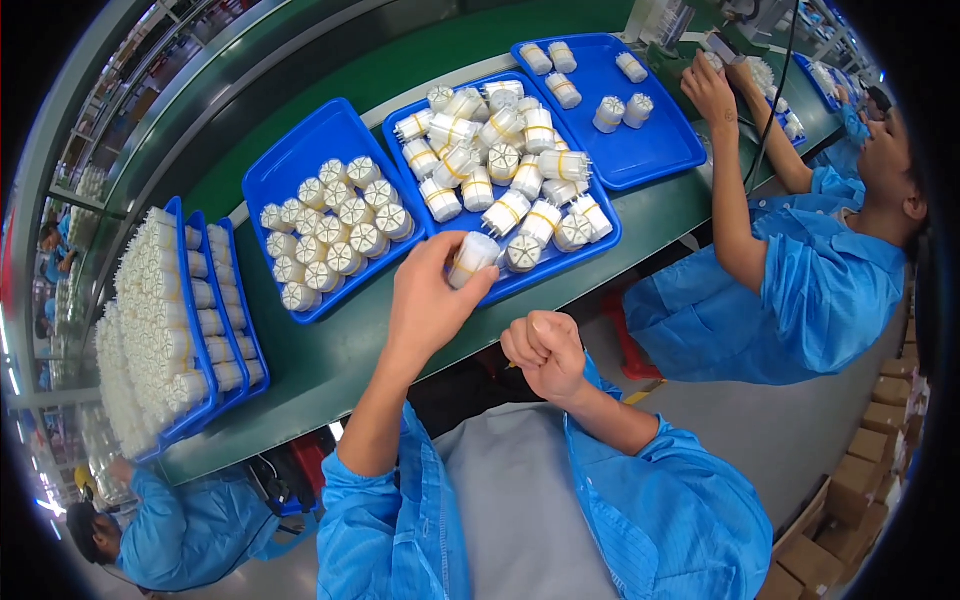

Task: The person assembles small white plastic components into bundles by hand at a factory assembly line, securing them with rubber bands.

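Note:
My left hand (425,305) grips a white plastic cylinder (472,258) between thumb and fingers, above the near edge of the middle blue tray (606,240). That tray holds a jumble of similar cylinders (503,160), many with a yellow band around them. My right hand (548,352) is closed in a fist in front of the bench edge, apart from the left; what its fingers hold, if anything, is hidden. On the left, another blue tray (288,170) has upright white cylinders (335,230) grouped in its nearer part, their ribbed ends up.
Stacked blue trays (207,350) full of white cylinders stand at the left end of the green bench (300,385). A right-hand blue tray (645,150) holds several cylinders. A co-worker in blue (810,280) works at the right; another person (190,525) is lower left. Cardboard boxes (850,510) line the floor.

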